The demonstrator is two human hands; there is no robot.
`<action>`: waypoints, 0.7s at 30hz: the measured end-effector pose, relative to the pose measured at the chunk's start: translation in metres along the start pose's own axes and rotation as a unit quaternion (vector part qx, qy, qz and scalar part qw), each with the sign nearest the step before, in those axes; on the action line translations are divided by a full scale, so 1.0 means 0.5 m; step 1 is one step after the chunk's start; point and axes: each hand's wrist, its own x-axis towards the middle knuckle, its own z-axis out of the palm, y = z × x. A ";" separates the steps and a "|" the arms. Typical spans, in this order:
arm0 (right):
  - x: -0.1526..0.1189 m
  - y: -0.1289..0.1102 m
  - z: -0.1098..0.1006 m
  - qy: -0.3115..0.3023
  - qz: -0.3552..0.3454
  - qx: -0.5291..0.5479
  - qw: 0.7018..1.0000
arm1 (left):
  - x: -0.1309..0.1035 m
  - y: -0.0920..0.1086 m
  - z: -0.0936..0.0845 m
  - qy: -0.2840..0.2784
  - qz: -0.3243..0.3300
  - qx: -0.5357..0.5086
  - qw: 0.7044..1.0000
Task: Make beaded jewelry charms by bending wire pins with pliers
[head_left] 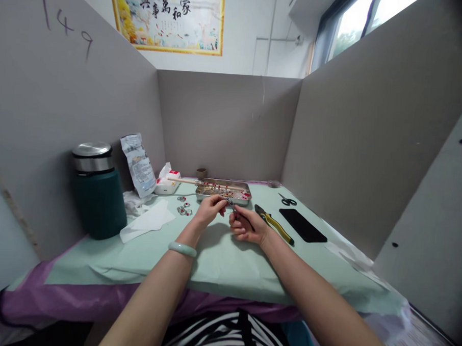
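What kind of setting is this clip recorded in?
Most likely a small partitioned craft workstation, perhaps for beadwork or jewellery assembly. Grey partition walls enclose a table; a metal tray of small beads sits behind the hands, with yellow-handled pliers and scissors nearby.

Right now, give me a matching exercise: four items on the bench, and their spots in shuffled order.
Items:
1. green flask
2. black phone
3. scissors
4. metal tray

Places:
A. just beyond the phone, near the right wall
B. far left of the table, against the left wall
C. right of the yellow-handled pliers
D. straight beyond the hands, toward the back wall

Pairs: 1-B, 2-C, 3-A, 4-D

The left hand and right hand meet just in front of the tray, working a small tool between them.
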 end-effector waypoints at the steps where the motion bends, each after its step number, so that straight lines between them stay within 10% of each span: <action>1: 0.002 0.001 0.000 0.001 -0.004 -0.001 1.000 | 0.000 -0.002 0.000 0.002 -0.004 -0.007 1.000; 11: 0.023 0.025 0.000 0.106 -0.095 -0.192 0.971 | 0.005 -0.007 -0.001 0.033 -0.055 -0.101 0.993; 21: 0.024 0.027 0.003 0.066 -0.138 -0.173 0.973 | -0.002 -0.002 -0.002 0.010 -0.072 -0.134 0.988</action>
